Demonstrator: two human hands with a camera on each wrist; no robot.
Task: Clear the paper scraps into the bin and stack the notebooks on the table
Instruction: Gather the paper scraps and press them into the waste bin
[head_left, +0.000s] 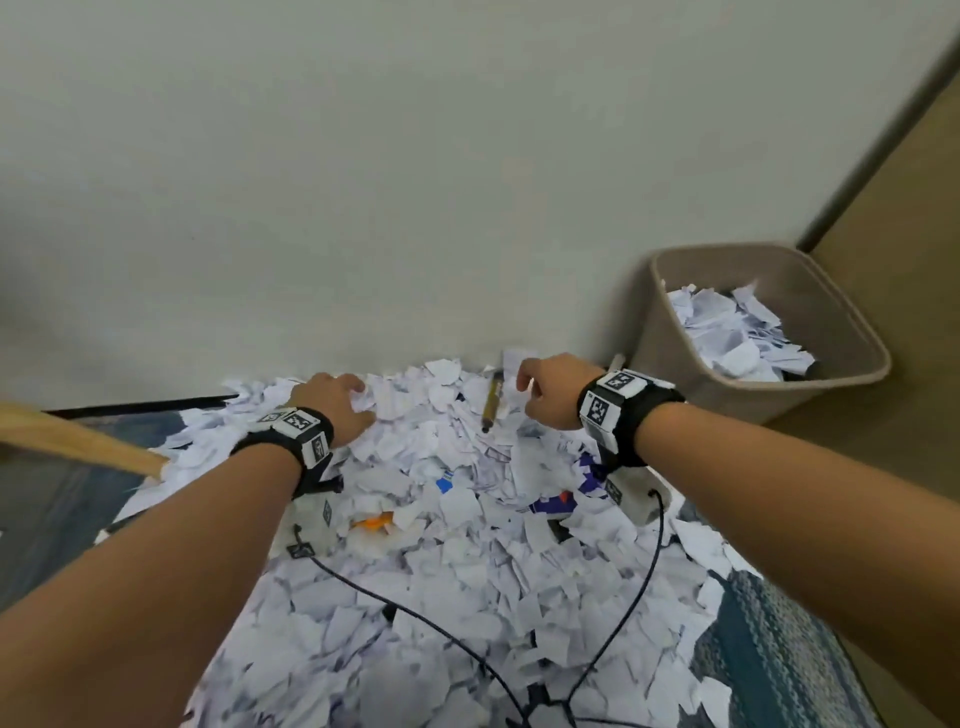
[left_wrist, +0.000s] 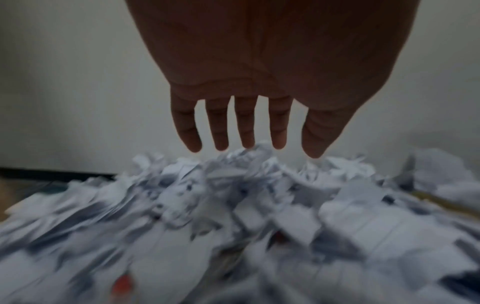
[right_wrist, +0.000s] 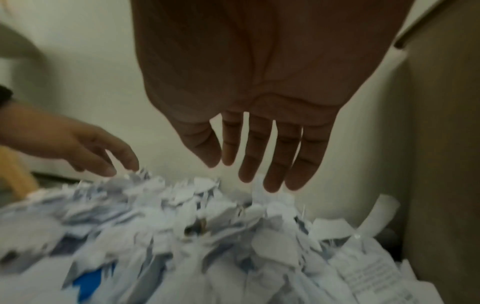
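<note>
A thick heap of torn white paper scraps (head_left: 457, 545) covers the table against the wall. My left hand (head_left: 340, 402) reaches into its far left part, fingers straight and spread (left_wrist: 244, 131), tips touching the scraps (left_wrist: 233, 185). My right hand (head_left: 540, 395) hovers over the far right of the heap, fingers straight and pointing down (right_wrist: 272, 164) just above the scraps (right_wrist: 207, 226), holding nothing. A beige bin (head_left: 852, 332) stands to the right, partly filled with scraps. A blue-purple cover (head_left: 566, 499) and an orange one (head_left: 374, 521) peek out from under the paper; whether they are notebooks is unclear.
A brown marker-like pen (head_left: 492, 400) lies on the heap between my hands. Black cables (head_left: 639, 597) run across the paper from the wrist cameras. A wooden piece (head_left: 78, 436) juts in at the left. A patterned blue cloth (head_left: 779, 649) shows at the table's right corner.
</note>
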